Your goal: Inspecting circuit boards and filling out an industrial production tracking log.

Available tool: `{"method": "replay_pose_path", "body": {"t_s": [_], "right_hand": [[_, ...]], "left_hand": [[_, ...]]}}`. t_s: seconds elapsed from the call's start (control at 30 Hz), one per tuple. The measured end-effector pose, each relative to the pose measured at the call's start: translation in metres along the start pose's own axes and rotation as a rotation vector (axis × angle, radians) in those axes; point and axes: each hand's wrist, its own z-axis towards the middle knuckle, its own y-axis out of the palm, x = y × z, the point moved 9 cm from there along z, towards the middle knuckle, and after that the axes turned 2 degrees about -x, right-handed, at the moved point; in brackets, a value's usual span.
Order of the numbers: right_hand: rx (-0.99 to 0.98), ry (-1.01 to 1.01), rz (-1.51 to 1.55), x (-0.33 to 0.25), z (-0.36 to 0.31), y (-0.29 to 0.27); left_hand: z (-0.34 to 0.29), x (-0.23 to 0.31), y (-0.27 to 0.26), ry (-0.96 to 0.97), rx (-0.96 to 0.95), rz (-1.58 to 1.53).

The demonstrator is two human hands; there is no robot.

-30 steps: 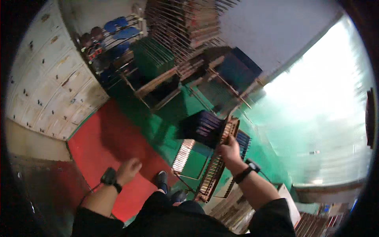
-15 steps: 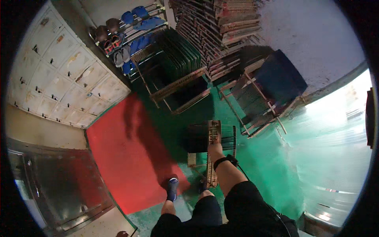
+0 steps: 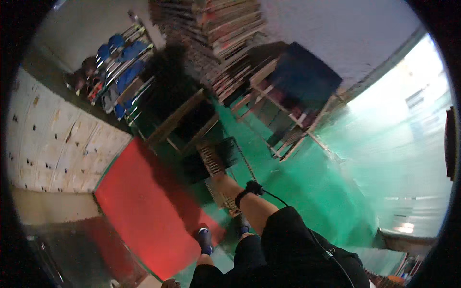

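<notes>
My right hand (image 3: 222, 182) is closed round the upper rail of a small frame with slotted, comb-like rails (image 3: 210, 158), low over the green floor. Dark panels show behind that rail, partly blurred. The frame is just ahead of my right foot, and I cannot tell if it touches the floor. A dark band with a small black device and a cable sits on my right wrist. Only a small brownish part of what appears to be my left hand (image 3: 170, 283) shows at the lower edge, its fingers not discernible.
A larger dark-filled frame (image 3: 177, 115) stands ahead on the left, beside a shoe rack (image 3: 117, 67). Stacked slatted frames (image 3: 230, 29) lean at the back, next to a frame with a dark sheet (image 3: 307, 79). Lockers (image 3: 57, 139) line the left, beyond a red mat (image 3: 149, 206).
The view has swung, so the room's contents shift left and tilt. My right hand, still gripping the slotted frame, has moved left in view with it. The frame now slants.
</notes>
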Motion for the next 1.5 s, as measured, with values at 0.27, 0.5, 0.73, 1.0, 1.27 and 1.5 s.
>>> {"method": "replay_pose_path", "body": {"t_s": [0.27, 0.5, 0.73, 1.0, 1.27, 1.5], "right_hand": [[-0.112, 0.337, -0.201, 0.040, -0.268, -0.070], [1.020, 0.725, 0.331, 0.064, -0.567, -0.123], [0.750, 0.949, 0.310, 0.043, -0.674, 0.087], [1.484, 0.957, 0.429, -0.101, -0.813, 0.174], [2.006, 1.321, 0.593, -0.145, -0.912, 0.341], [1.982, 1.244, 0.553, -0.111, -0.927, 0.274]], "left_hand": [[0.075, 0.129, -0.018, 0.379, -0.148, 0.545], [0.160, 0.213, -0.003, 0.729, -0.517, 0.982], [0.113, 0.284, 0.142, 0.700, -0.789, 1.416], [0.054, 0.377, 0.321, 0.941, -0.916, 1.639], [-0.137, 0.298, 0.375, 1.075, -1.254, 1.538], [-0.013, 0.283, 0.284, 1.087, -1.261, 1.863]]}}
